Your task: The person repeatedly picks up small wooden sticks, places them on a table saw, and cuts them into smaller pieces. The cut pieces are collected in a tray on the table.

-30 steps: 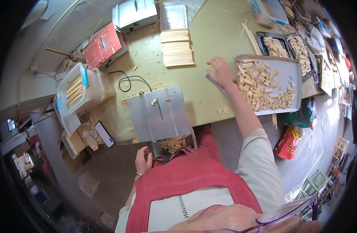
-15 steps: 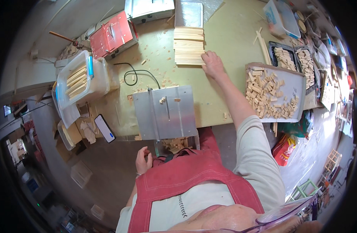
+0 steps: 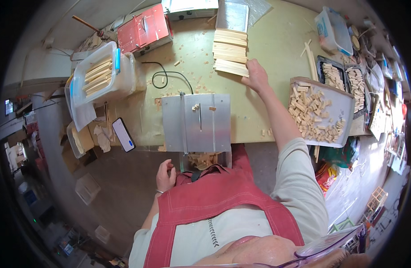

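Observation:
My right hand is stretched across the table, its fingers closed on the right end of the nearest thin wooden strips. These strips lie slightly slanted at the front of a row of pale strips. Low by my lap, my left hand hangs loosely curled with nothing visible in it. In front of me stands a small table saw with a metal top; a narrow blade sticks up through its slot, with small wood bits beside it.
A shallow tray of cut wooden blocks lies at the right, with black trays of blocks behind it. Leftward are a clear bin of strips, a phone and a red machine. A black cord loops behind the saw.
The nearest strips have turned aslant and parted slightly from the row, with my right hand at their end. The whole view has shifted a little. My left hand stays low by my lap.

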Motion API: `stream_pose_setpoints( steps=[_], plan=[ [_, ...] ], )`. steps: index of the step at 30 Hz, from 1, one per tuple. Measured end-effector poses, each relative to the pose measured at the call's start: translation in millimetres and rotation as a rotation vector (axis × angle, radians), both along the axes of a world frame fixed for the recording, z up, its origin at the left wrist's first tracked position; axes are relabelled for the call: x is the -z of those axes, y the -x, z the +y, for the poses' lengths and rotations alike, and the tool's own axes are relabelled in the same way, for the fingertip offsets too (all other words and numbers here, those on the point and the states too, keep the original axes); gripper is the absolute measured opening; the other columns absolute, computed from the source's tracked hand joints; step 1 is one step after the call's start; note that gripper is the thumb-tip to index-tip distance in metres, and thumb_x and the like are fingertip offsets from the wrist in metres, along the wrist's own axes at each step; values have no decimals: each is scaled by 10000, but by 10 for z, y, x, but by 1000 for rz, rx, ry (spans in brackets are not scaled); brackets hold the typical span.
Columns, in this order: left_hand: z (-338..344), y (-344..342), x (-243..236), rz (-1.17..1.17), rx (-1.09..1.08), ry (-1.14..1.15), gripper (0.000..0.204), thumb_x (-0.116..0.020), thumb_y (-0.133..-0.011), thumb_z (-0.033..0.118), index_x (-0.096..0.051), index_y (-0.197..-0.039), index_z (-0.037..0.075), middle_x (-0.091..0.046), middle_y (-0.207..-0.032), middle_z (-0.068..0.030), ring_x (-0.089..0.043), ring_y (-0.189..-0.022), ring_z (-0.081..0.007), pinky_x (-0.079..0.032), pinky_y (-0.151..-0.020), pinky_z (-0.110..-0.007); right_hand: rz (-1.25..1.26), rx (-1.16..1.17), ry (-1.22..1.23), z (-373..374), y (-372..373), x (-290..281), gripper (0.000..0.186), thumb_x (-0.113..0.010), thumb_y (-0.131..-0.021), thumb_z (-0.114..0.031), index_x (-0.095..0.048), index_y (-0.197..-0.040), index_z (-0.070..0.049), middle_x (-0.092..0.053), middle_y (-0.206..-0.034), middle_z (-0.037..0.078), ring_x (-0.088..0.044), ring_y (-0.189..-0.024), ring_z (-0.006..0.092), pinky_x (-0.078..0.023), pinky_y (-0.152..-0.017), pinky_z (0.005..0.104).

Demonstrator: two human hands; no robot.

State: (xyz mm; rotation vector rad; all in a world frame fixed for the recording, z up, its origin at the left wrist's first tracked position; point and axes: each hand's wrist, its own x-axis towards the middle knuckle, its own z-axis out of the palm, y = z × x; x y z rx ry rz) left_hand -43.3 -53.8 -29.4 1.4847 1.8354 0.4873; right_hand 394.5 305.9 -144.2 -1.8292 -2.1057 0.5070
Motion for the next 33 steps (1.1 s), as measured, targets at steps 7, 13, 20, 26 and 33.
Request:
stream_pose_setpoints(
  steps=[7, 13, 20, 26, 33],
  plan=[
    [-5, 118, 113, -34, -2, -91, 381, -678, -956, 46, -610, -1331, 28, -691, -1088, -152, -716, -945, -283, -586, -844, -388, 258, 129, -146, -958, -133, -555, 467, -782, -722, -161, -579, -1130, -57, -569, -1120, 160, -624, -1011, 387, -540, -846, 485],
    [169, 121, 14, -33, 36, -184, 357, -671, -964, 55, -615, -1316, 40, -701, -1065, -148, -717, -955, -296, -582, -854, -402, 336, -78, -115, -2327, 439, -1008, 472, -774, -709, -77, -587, -1141, -50, -603, -1118, 176, -619, -1029, 402, -528, -850, 472],
    [490, -99, 69, -89, 194, -225, 440, -725, -914, 92, -595, -1334, 55, -675, -1071, -161, -695, -977, -318, -570, -847, -434, 214, -257, -84, -2604, 1101, -790, 376, -709, -685, -67, -560, -1030, -48, -581, -1039, 164, -605, -959, 400, -520, -781, 505],
    [900, -514, 133, 167, 390, -283, 705, -849, -786, 186, -544, -1414, 96, -558, -1208, -150, -605, -1090, -384, -525, -912, -494, 111, -226, -61, -2620, 1151, -883, 414, -708, -758, -91, -583, -1150, -48, -602, -1109, 168, -617, -1042, 399, -530, -892, 485],
    [1061, -459, 375, 160, 428, -170, 548, -846, -754, 186, -653, -1267, 190, -559, -1194, -141, -640, -1048, -407, -556, -882, -517, 334, 207, 299, -2913, 1262, -527, 488, -639, -840, -129, -557, -1307, -13, -632, -1210, 253, -639, -1063, 460, -535, -921, 529]
  ],
)
